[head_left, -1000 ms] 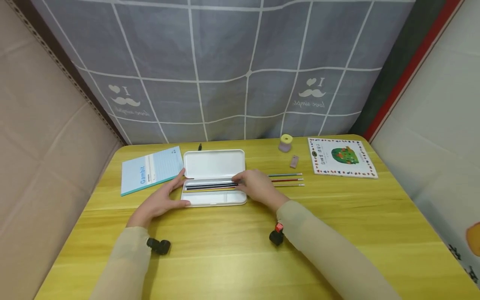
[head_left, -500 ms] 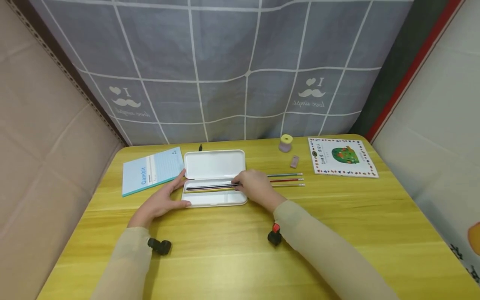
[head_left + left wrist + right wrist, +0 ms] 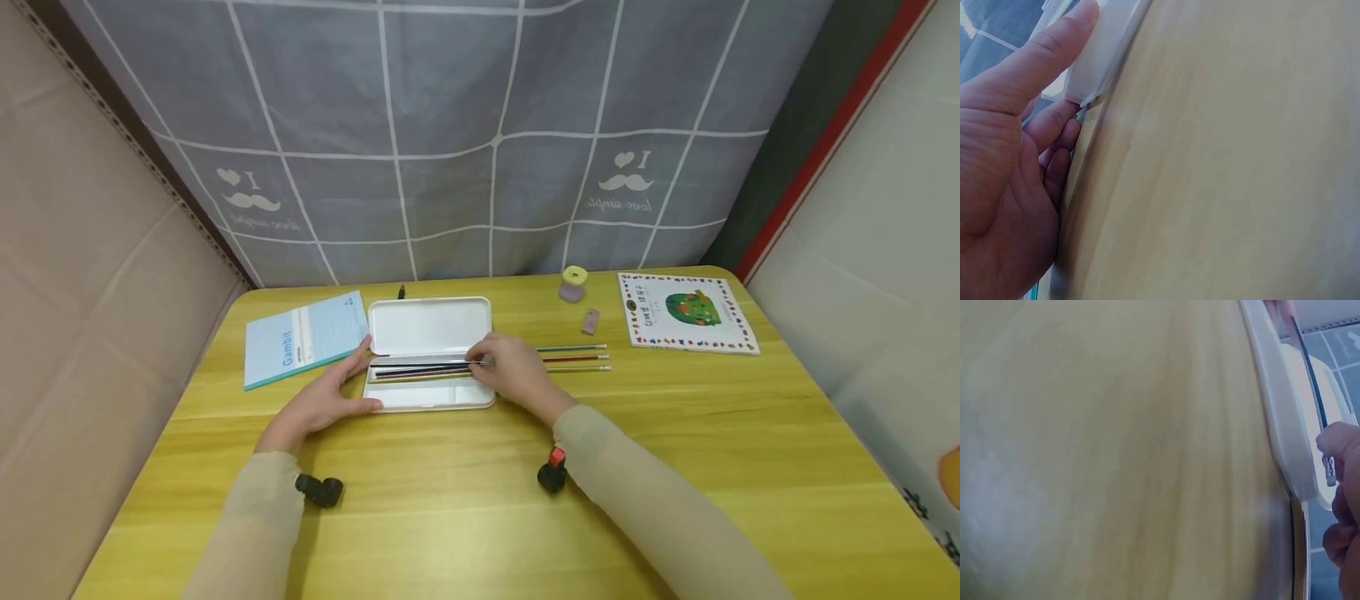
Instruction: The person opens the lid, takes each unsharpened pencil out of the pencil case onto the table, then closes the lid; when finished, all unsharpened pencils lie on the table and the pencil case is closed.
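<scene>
A white pencil case [image 3: 429,326] lies open on the table, its lid folded back. My left hand [image 3: 322,407] holds its left end, thumb at the near corner and fingers at the far side. In the left wrist view that thumb lies over the white case [image 3: 1107,53]. Several pencils [image 3: 420,377] lie lengthwise in the tray. Above the tray's right part my right hand [image 3: 517,371] pinches a dark pencil [image 3: 1314,384] near its silver-ferruled end, seen in the right wrist view. The pencil's other end points left, toward my left hand.
Three pencils [image 3: 577,358] lie right of the case, partly behind my right hand. Behind them are a pinkish eraser [image 3: 590,322] and a yellow-topped purple container [image 3: 572,284]. A blue notebook [image 3: 303,340] lies left, a white picture booklet [image 3: 688,312] right. A black-tipped item [image 3: 401,292] shows behind the lid.
The dark pencil in my right hand now lies apart from the other pencils, nearer the hinge, with its silver end showing at the fingers. My left hand stays on the case.
</scene>
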`<state>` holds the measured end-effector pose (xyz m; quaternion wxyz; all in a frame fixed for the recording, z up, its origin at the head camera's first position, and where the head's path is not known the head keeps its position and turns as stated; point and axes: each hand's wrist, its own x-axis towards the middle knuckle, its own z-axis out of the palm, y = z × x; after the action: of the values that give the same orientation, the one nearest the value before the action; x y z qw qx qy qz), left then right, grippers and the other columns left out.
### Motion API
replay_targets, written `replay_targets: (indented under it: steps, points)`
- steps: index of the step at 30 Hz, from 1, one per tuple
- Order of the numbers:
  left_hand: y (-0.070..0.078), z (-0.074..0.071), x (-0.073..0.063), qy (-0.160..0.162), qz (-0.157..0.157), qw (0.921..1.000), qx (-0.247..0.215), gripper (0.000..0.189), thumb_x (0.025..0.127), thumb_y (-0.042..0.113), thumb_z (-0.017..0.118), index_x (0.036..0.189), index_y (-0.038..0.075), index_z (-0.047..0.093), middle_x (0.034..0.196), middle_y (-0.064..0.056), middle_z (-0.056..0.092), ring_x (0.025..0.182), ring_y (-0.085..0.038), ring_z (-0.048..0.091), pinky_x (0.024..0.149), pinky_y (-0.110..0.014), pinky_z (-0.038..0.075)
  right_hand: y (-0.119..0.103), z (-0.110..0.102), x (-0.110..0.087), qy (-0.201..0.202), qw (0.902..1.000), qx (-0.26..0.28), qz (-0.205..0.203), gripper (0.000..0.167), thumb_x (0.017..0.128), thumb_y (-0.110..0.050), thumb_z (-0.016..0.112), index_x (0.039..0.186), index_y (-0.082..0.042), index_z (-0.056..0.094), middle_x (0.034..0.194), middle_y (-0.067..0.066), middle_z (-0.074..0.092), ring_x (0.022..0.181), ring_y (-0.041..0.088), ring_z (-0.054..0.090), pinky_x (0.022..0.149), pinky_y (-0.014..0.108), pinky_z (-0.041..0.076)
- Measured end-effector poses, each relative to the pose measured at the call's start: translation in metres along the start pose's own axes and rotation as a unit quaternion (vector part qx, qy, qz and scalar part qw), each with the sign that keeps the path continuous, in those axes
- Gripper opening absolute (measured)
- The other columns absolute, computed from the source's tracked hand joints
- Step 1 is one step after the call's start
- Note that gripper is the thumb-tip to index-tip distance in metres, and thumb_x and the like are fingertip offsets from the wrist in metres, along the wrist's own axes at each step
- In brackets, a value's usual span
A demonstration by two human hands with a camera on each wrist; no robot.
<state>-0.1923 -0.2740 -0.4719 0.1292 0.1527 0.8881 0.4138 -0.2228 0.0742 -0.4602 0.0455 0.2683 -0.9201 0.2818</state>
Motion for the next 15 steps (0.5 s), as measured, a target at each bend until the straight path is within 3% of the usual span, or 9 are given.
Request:
replay_targets:
  steps: [7, 15]
  points:
    - [0.003, 0.0, -0.001, 0.0, -0.009, 1.0, 0.0, 0.116, 0.087, 0.035, 0.087, 0.169, 0.033, 0.005, 0.165, -0.017, 0.037, 0.158, -0.04, 0.019, 0.125, -0.065, 0.009, 0.015, -0.01, -0.009, 0.026, 0.9897, 0.14, -0.007, 0.012, 0.091, -0.01, 0.079, 0.102, -0.009, 0.083, 0.096, 0.0, 0.072, 0.067, 0.01, 0.054, 0.062, 0.026, 0.049]
    - [-0.001, 0.0, 0.0, 0.001, -0.002, 1.0, 0.005, 0.115, 0.088, 0.035, 0.086, 0.169, 0.034, 0.004, 0.165, -0.014, 0.04, 0.159, -0.038, 0.013, 0.124, -0.065, 0.008, 0.031, -0.026, -0.022, 0.047, 0.9818, 0.183, -0.023, 0.011, 0.09, -0.007, 0.081, 0.099, -0.012, 0.084, 0.097, -0.002, 0.073, 0.068, 0.012, 0.055, 0.061, 0.026, 0.047]
